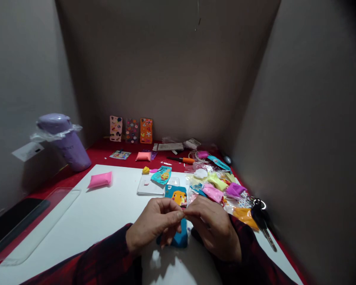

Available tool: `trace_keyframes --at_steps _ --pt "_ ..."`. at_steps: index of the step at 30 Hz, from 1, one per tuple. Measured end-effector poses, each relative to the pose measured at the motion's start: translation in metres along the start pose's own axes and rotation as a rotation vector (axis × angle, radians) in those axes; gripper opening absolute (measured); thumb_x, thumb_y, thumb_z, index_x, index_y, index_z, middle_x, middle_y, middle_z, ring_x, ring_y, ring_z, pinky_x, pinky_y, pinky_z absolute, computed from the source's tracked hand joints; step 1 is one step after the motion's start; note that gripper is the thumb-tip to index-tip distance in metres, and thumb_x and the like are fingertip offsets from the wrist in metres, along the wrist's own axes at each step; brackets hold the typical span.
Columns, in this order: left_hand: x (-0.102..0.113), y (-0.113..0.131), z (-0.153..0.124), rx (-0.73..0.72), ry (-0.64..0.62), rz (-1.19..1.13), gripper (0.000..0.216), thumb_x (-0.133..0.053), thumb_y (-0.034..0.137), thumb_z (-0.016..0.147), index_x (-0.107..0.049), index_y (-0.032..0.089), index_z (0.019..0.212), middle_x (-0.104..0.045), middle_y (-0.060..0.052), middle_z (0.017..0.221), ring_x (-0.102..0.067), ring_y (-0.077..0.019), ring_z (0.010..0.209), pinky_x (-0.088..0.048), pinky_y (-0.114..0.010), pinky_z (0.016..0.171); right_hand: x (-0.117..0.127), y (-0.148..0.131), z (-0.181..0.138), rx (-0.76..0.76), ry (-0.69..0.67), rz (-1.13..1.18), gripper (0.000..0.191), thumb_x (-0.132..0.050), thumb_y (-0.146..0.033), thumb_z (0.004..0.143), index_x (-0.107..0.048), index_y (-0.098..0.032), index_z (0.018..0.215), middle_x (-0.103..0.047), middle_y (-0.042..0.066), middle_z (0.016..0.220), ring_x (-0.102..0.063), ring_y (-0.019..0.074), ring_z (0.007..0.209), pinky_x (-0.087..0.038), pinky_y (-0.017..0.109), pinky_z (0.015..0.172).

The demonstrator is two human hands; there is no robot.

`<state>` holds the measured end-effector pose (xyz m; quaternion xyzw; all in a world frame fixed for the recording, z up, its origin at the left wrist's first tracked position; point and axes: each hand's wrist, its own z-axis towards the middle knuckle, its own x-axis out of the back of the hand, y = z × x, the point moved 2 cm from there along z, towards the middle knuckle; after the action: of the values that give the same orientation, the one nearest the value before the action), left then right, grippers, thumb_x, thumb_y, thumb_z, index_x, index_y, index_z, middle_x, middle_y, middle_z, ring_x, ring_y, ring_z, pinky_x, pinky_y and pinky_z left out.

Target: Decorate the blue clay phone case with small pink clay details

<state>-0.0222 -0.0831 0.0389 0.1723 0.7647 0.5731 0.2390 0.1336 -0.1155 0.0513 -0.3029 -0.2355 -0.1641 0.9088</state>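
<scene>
So, both hands are right over the blue phone case, which lies on a white board and has an orange face on its far end. Left hand and right hand meet at the fingertips above it, but honestly can't tell if either one's gripping some tiny bit. Behind that case, a teal packet; right of it, colourful packets; well left of it, a pink packet.
</scene>
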Motion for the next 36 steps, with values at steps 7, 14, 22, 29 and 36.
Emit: trace_keyframes --at_steps 7,14,22,29,36 --pt "0.000 -0.002 0.000 0.040 -0.007 -0.034 0.031 -0.069 0.041 0.072 -0.058 0.012 0.074 -0.063 0.000 0.055 -0.047 -0.0047 0.032 -0.034 -0.013 0.028 0.000 0.001 -0.002 0.023 0.019 -0.027 0.015 -0.051 -0.010 0.087 -0.063 -0.016 0.092 -0.064 0.006 0.072 -0.057 0.0163 0.066 -0.045 0.030 0.061" --pt "0.000 -0.003 0.002 0.020 -0.009 -0.121 0.038 -0.076 0.043 0.062 -0.058 0.012 0.073 -0.060 0.001 0.049 -0.046 -0.0057 0.029 -0.031 -0.013 0.025 -0.006 0.000 -0.007 0.011 -0.016 -0.067 0.016 -0.046 -0.012 0.090 -0.060 -0.019 0.089 -0.063 0.004 0.070 -0.057 0.0155 0.065 -0.045 0.028 0.060" --pt "-0.002 -0.009 0.003 0.078 0.077 -0.160 0.041 -0.076 0.047 0.059 -0.058 0.012 0.067 -0.060 0.000 0.047 -0.042 -0.0041 0.026 -0.028 -0.013 0.023 -0.006 0.005 -0.007 0.071 -0.043 -0.132 0.015 -0.044 -0.015 0.091 -0.058 -0.020 0.092 -0.062 0.004 0.069 -0.058 0.0159 0.061 -0.046 0.028 0.056" --pt "0.000 -0.014 0.007 0.032 0.082 -0.142 0.043 -0.074 0.051 0.061 -0.056 0.013 0.067 -0.059 0.000 0.047 -0.042 -0.0043 0.027 -0.028 -0.014 0.026 -0.006 -0.001 -0.004 0.043 0.014 -0.179 0.015 -0.044 -0.019 0.092 -0.057 -0.021 0.085 -0.061 0.003 0.064 -0.058 0.0165 0.058 -0.045 0.028 0.053" --pt "-0.002 -0.013 0.007 0.042 0.195 -0.091 0.043 -0.075 0.051 0.059 -0.055 0.014 0.068 -0.056 0.002 0.045 -0.040 -0.0041 0.027 -0.026 -0.014 0.026 -0.003 -0.006 0.004 0.069 0.091 -0.259 0.016 -0.043 -0.019 0.092 -0.057 -0.021 0.084 -0.065 0.003 0.066 -0.062 0.0161 0.060 -0.048 0.028 0.056"
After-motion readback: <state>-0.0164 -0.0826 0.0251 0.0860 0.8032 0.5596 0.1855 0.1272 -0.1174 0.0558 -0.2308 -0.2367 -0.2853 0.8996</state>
